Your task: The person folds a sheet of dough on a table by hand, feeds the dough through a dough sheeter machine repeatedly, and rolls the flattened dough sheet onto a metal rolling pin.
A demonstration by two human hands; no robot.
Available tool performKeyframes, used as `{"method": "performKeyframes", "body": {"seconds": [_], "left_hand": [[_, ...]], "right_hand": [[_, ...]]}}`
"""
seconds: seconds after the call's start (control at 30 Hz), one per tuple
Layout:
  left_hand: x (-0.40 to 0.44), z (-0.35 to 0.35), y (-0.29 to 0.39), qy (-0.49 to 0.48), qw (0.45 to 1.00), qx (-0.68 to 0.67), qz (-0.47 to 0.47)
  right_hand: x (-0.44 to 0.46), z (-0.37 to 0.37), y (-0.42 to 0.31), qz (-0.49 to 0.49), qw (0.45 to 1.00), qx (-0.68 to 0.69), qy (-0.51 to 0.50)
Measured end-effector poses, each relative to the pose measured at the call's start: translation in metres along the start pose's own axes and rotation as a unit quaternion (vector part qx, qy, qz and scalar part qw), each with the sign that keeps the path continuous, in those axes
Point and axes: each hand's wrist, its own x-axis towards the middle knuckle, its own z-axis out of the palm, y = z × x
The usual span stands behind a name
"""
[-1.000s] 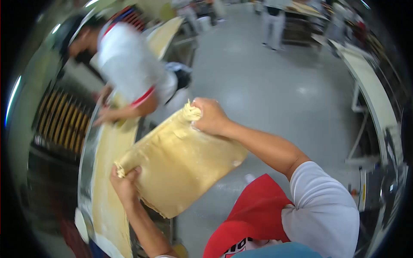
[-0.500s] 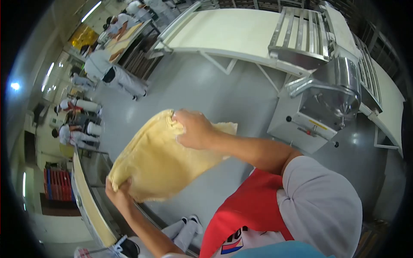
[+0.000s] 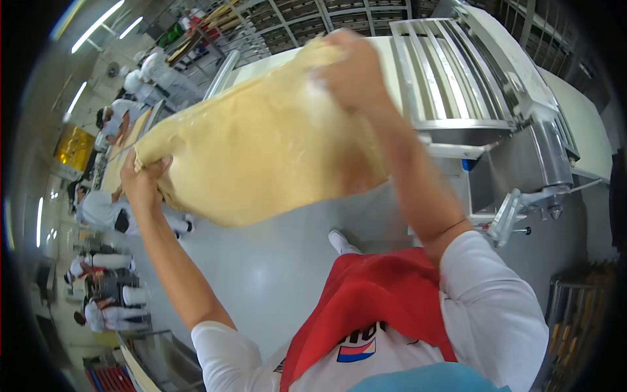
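Observation:
A wide sheet of pale yellow dough (image 3: pixel 248 144) hangs stretched between my two hands, in the air before the conveyor. My left hand (image 3: pixel 145 175) grips its left end, thumb over the top of the dough. Higher up at the right, my right hand (image 3: pixel 349 70) is closed on the bunched upper right corner; it is somewhat blurred by motion. The sheet's lower edge sags freely above the floor. Behind it, the dough hides part of the pale conveyor belt (image 3: pixel 385 68).
A dough-sheeting machine with a slatted metal guard (image 3: pixel 450 72) and steel housing (image 3: pixel 522 157) stands at the right. Co-workers (image 3: pixel 108 209) in white work at tables along the left. A rack (image 3: pixel 568 320) is at the lower right. Grey floor (image 3: pixel 255 261) lies below me.
Both hands have raised the dough, bringing it up to the conveyor, and it is spread wider. My view has turned toward the machine.

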Motion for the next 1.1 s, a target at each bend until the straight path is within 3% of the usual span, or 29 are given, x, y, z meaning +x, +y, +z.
{"method": "performKeyframes", "body": {"seconds": [0.07,0.13,0.23,0.3,0.37,0.4,0.47,0.57,0.63,0.7,0.77,0.9,1.0,1.07,1.1], "left_hand": [[0.073,0.014,-0.029,-0.024,0.991,-0.124,0.038],[0.146,0.028,-0.066,-0.050,0.989,-0.140,0.026],[0.262,0.067,-0.149,-0.132,0.980,-0.149,0.013],[0.310,0.109,-0.184,-0.126,0.982,-0.131,0.041],[0.342,0.162,-0.244,-0.018,0.998,0.063,0.013],[0.346,0.176,-0.286,-0.022,0.998,0.061,0.008],[0.354,0.203,-0.352,0.069,0.967,0.189,0.159],[0.285,0.203,-0.369,-0.016,0.958,0.226,0.177],[0.240,0.206,-0.383,-0.084,0.945,0.263,0.176],[0.200,0.215,-0.366,-0.126,0.935,0.280,0.176],[0.170,0.220,-0.330,-0.165,0.899,0.350,0.206],[0.147,0.236,-0.340,-0.192,0.873,0.390,0.220],[0.143,0.238,-0.327,-0.219,0.870,0.403,0.181],[0.144,0.235,-0.321,-0.236,0.859,0.428,0.154],[0.144,0.234,-0.318,-0.231,0.858,0.431,0.157]], "right_hand": [[0.053,0.011,0.030,-0.067,0.986,-0.151,0.034],[0.092,0.026,0.043,0.013,0.983,-0.182,0.035],[0.167,0.056,0.128,0.101,0.990,-0.094,0.021],[0.197,0.069,0.147,0.094,0.980,-0.173,0.034],[0.205,0.092,0.198,0.096,0.964,-0.247,0.033],[0.207,0.093,0.236,0.065,0.932,-0.354,0.033],[0.199,0.082,0.266,0.055,0.868,-0.493,-0.011],[0.150,0.034,0.273,0.053,0.836,-0.543,-0.061],[0.129,-0.038,0.305,0.018,0.852,-0.522,-0.041],[0.126,-0.061,0.248,0.146,0.831,-0.535,0.033],[0.128,-0.104,0.214,0.151,0.820,-0.546,0.079],[0.139,-0.222,0.162,0.029,0.724,-0.682,0.099],[0.133,-0.307,0.123,0.056,0.680,-0.721,0.121],[0.133,-0.350,0.126,0.216,0.642,-0.726,0.115],[0.129,-0.367,0.132,0.214,0.646,-0.723,0.118]]}}
